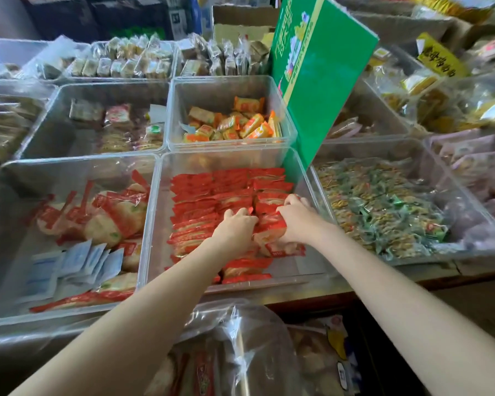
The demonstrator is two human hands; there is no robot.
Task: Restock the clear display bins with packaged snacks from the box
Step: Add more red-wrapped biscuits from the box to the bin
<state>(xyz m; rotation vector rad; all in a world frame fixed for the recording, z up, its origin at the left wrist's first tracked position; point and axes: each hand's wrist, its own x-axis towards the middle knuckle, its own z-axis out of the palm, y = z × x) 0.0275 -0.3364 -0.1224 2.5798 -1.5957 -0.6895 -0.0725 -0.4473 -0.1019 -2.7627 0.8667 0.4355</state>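
A green box [315, 67] stands tilted on the rims of the bins, leaning over the far right corner of the middle clear bin [152, 224]. Around it on the bench [312, 292] sit other bins: orange-wrapped snacks [235, 124] behind, green-wrapped sweets [383, 204] to the right, and blue sachets [77, 264] among red packs to the left. A crinkled plastic bag [240, 338] lies below the bench edge. The red snack packs [226, 195] are lined in neat rows inside the middle bin. The left hand [236, 227] and right hand [296, 221] each curl around a bunch of these packs near the front of the rows.
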